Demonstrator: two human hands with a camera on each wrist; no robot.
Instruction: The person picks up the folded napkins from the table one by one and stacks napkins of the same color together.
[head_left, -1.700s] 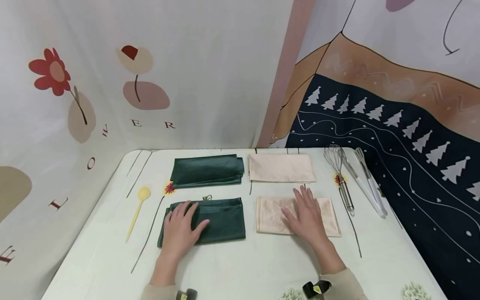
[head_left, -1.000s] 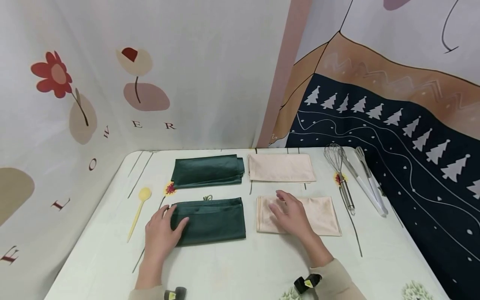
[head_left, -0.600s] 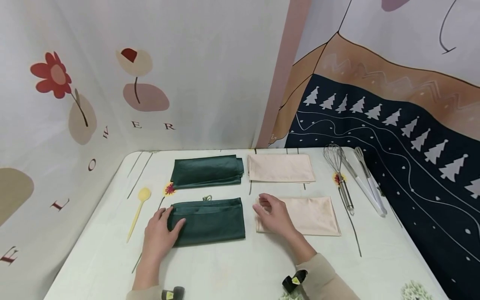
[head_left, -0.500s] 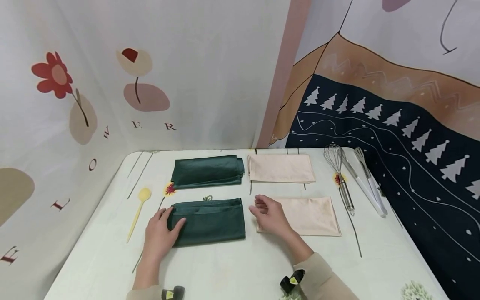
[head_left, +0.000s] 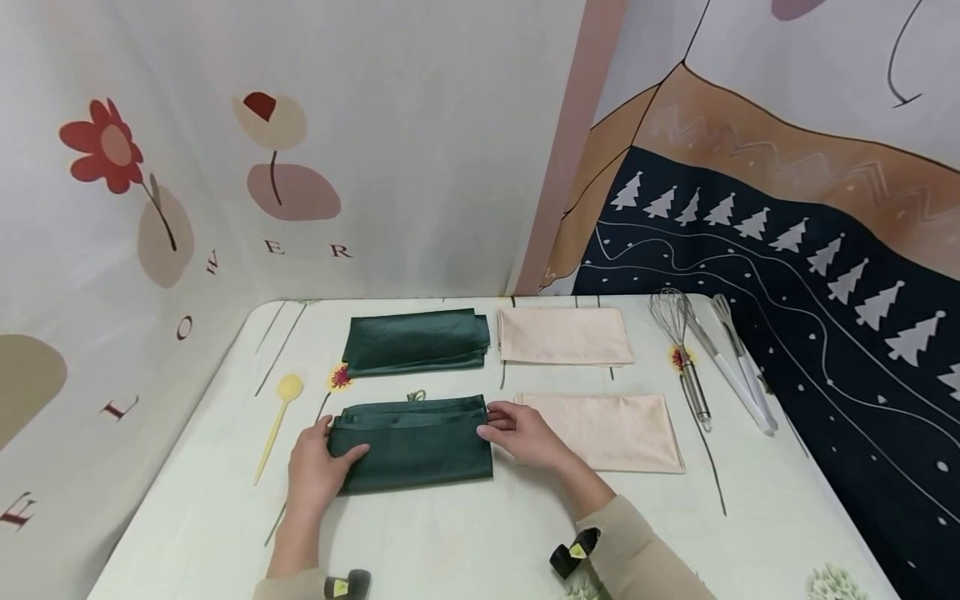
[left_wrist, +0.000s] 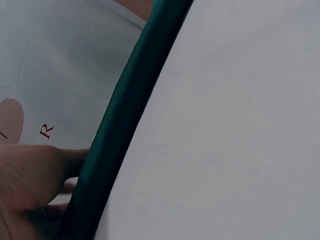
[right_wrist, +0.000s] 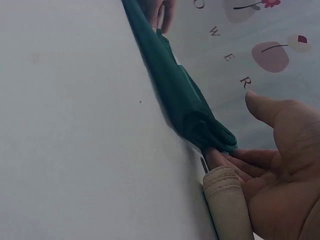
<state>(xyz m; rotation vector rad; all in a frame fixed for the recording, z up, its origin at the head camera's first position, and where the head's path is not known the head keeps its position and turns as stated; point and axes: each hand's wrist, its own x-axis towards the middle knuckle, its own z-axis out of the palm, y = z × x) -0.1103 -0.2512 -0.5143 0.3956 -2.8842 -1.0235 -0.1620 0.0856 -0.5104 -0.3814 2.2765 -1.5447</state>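
A dark green folded cloth (head_left: 416, 454) lies at the front left of the table, a small green loop of cord (head_left: 416, 396) showing behind it. My left hand (head_left: 311, 467) grips its left end, thumb on top and fingers round the edge. At the other end is my right hand (head_left: 532, 437). In the right wrist view the right fingers (right_wrist: 257, 159) reach under the folded corner, and the thumb stands up apart from it. A pale pink folded cloth (head_left: 607, 433) lies just beyond the right hand, its left part overlapped by that hand in the head view.
Behind lie another green folded cloth (head_left: 416, 342) and another pink folded cloth (head_left: 566, 335). A yellow spoon (head_left: 277, 425) is at the left. A whisk (head_left: 682, 358) and white-handled utensils (head_left: 738, 375) lie on the right. Printed curtains hang behind.
My right hand has moved left from over the front pink cloth to the green cloth's right end. The left hand has slid from its top to its left end and now grips it.
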